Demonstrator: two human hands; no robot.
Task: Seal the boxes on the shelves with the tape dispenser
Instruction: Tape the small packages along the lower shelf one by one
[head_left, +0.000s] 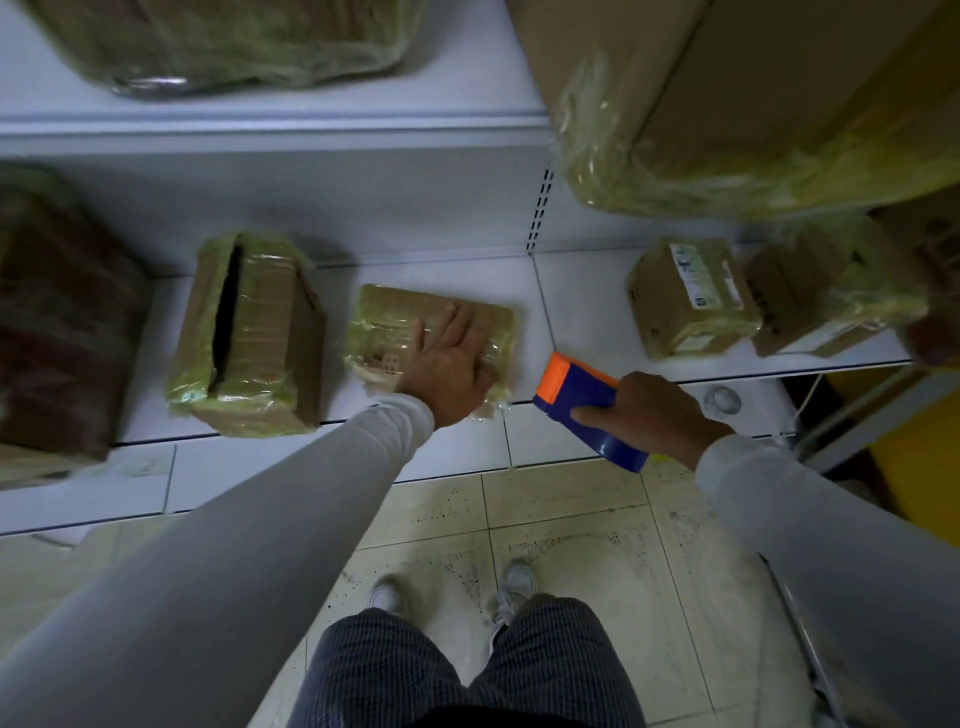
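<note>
Two hands on the job: left hand (451, 364) lies flat, fingers straight and spread, pressing on the small flat box (384, 332); right hand (652, 415) grips the tape dispenser (582, 400), fingers curled round its blue body. Dispenser's orange end points up-left toward the box, just off its right edge, not touching it as far as I can see. Dispenser hangs over the front lip of the lower shelf (571, 291).

Flat box sits mid-shelf near the front edge, wrapped in clear film. Left of it, close by: a taller box (249, 338), also film-wrapped, with a dark open slot along its top. Further left, a large dark box (57, 322) at the frame edge. Right side of the same shelf, well apart: a labelled box (693, 296) and another wrapped box (826, 291) beside it, touching or nearly so.

Upper shelf (270, 130) carries a wrapped bundle (223, 41) on the left; a big carton (753, 104) overhangs on the right.

Below: tiled floor (571, 545), both sleeves light grey, shoes (514, 582) visible.
</note>
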